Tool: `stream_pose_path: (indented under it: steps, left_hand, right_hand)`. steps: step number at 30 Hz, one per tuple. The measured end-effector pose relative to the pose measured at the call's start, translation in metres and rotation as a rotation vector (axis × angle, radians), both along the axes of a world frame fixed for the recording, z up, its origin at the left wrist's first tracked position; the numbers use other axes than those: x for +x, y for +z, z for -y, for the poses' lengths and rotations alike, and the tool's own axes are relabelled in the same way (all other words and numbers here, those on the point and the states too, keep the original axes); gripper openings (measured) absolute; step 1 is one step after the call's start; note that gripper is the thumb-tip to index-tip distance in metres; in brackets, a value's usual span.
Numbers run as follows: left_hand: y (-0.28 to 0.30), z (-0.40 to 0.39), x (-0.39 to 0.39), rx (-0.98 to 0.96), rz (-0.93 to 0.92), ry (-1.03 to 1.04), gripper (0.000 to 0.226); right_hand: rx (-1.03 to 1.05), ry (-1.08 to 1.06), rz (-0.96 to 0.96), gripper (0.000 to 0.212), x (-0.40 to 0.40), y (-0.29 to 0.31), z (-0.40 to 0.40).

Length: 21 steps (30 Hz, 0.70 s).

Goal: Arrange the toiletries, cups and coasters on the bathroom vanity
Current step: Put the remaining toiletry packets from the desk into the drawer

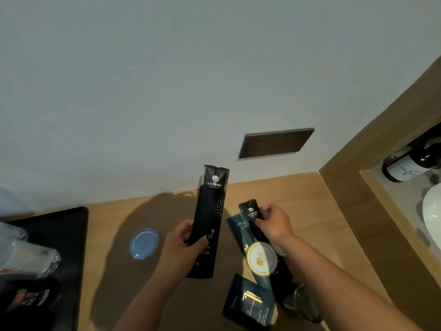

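Wooden vanity (155, 211), left hand (183, 242) gripping long black sachet (210, 211), right hand (274, 223) pinching smaller pouch (250, 211)

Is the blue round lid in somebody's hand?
No, the blue round lid lies alone on the wooden counter, left of the left hand.

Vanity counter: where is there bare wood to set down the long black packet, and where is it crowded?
Bare wood lies between the black tray and the blue lid, and along the wall behind the lid. More runs between the right hand and the wooden side panel. Below that hand it is crowded: teal packets, a scalloped coaster and a dark sachet overlap. The left hand holds the long black packet.
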<state>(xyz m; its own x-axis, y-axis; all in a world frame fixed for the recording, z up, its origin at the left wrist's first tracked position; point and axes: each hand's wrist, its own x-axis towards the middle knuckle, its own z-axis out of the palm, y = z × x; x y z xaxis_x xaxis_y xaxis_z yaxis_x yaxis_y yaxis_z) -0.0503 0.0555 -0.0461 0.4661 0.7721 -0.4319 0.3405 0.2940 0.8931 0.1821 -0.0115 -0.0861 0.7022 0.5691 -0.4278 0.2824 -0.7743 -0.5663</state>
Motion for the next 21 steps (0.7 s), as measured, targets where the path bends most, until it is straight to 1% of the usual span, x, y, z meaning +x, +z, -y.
stream_pose_path:
  steps: [9, 11, 13, 15, 17, 19, 21]
  left_hand:
    - [0.000, -0.007, 0.001, -0.034, -0.011, 0.031, 0.022]
    - [0.000, -0.010, 0.002, -0.032, -0.012, 0.039, 0.022]
    - [0.001, -0.012, 0.002, -0.026, -0.019, 0.035, 0.023]
    - [0.003, -0.014, 0.002, -0.016, -0.028, 0.023, 0.022]
    - [0.005, -0.017, 0.001, 0.004, -0.041, 0.006, 0.022]
    - [0.007, -0.020, 0.000, 0.026, -0.045, -0.007, 0.023]
    - [0.009, -0.023, -0.001, 0.039, -0.030, -0.004, 0.024]
  right_hand:
    - [-0.217, 0.143, 0.135, 0.051, -0.005, -0.030, -0.008]
    - [-0.227, 0.134, 0.135, 0.054, -0.005, -0.032, -0.011]
    - [-0.212, 0.068, 0.085, 0.054, -0.004, -0.031, -0.014]
    - [-0.217, 0.035, 0.043, 0.051, 0.000, -0.030, -0.017]
    - [-0.224, 0.092, 0.034, 0.038, 0.003, -0.027, -0.019]
    - [-0.171, 0.125, 0.030, 0.024, 0.003, -0.022, -0.021]
    - [-0.104, 0.115, 0.021, 0.023, 0.002, -0.016, -0.025]
